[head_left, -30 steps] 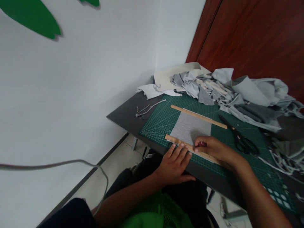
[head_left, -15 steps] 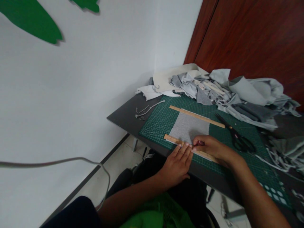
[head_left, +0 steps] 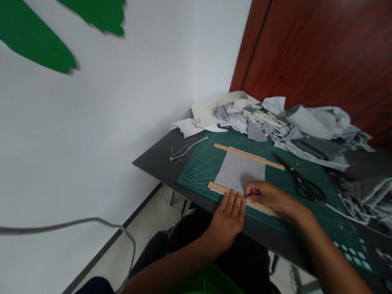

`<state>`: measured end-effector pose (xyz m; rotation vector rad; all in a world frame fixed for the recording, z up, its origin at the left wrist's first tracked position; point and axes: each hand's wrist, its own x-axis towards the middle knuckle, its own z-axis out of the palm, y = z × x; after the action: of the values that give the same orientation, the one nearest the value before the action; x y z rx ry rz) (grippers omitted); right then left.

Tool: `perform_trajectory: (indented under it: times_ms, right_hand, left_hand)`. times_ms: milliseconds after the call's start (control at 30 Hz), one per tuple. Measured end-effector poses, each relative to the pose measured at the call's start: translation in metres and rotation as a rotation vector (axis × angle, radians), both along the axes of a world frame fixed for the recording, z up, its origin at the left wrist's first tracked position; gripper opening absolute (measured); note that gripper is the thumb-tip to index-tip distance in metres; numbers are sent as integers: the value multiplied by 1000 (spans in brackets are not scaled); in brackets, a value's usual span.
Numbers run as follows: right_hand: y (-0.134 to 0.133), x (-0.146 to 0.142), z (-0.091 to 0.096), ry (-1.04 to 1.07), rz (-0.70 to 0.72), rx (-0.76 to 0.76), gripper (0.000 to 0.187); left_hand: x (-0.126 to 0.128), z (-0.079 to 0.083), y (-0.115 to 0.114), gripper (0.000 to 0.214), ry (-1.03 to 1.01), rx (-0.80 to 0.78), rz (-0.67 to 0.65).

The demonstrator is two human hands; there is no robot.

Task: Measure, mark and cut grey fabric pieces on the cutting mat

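A rectangle of grey knit fabric (head_left: 239,169) lies flat on the green cutting mat (head_left: 196,171). Along its far edge runs a wooden ruler (head_left: 249,156), and along its near edge a second wooden ruler (head_left: 216,186); thin white strips show beside both. My left hand (head_left: 228,220) rests with straight fingers on the middle of the near ruler. Touching its fingertips, my right hand (head_left: 268,197) has thumb and fingers pinched together at that ruler, over the fabric's near edge. Whatever the pinch holds is hidden.
Black scissors (head_left: 306,188) lie right of the fabric. A heap of grey and white cloth scraps (head_left: 263,122) covers the table's back, with more scraps (head_left: 370,196) at right. Cords (head_left: 190,149) lie at left on the dark table (head_left: 153,161). A grey cable (head_left: 76,222) hangs at lower left.
The camera view has shifted slightly, so the table sits a little lower and further left. Both hands stay at the near ruler, their poses almost the same.
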<state>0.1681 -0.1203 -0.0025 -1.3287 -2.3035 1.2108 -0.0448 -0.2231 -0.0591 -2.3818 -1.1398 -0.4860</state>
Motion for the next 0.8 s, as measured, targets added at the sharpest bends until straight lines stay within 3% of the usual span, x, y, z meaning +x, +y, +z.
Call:
perform_trajectory:
  times_ms: [300,500,633,800]
  right_hand:
    - [0,-2,9,30,28,33,33]
    - [-8,-16,19,175,-148,177,32]
    - [-29,-35,23,354,29,35,37]
    - [-53,-63,16,543,230,-105,37]
  left_hand:
    - [-5,-1,3,51,24,1,-35]
    - [-6,-5,3,51,-25,-41,-57]
    - [-3,-11,5,52,-93,-61,-63]
    - [3,-27,9,37,-350,22,-107]
